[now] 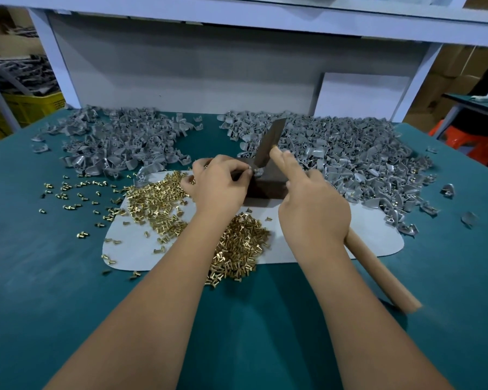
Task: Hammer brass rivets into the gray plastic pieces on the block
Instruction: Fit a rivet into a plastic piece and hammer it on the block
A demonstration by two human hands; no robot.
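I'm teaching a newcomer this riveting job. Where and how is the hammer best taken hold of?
Grip the hammer on its round wooden handle, near the head as the right hand does, fingers curled round the shaft. Come from the right, since the handle runs back toward the person on that side. That probably suits short taps, and keeps clear of the left hand at the block.

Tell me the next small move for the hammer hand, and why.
Probably a short tap straight down. The hammer head sits low over the rivet that the left hand pinches on the block, and the right hand grips the handle, so the strike looks lined up.
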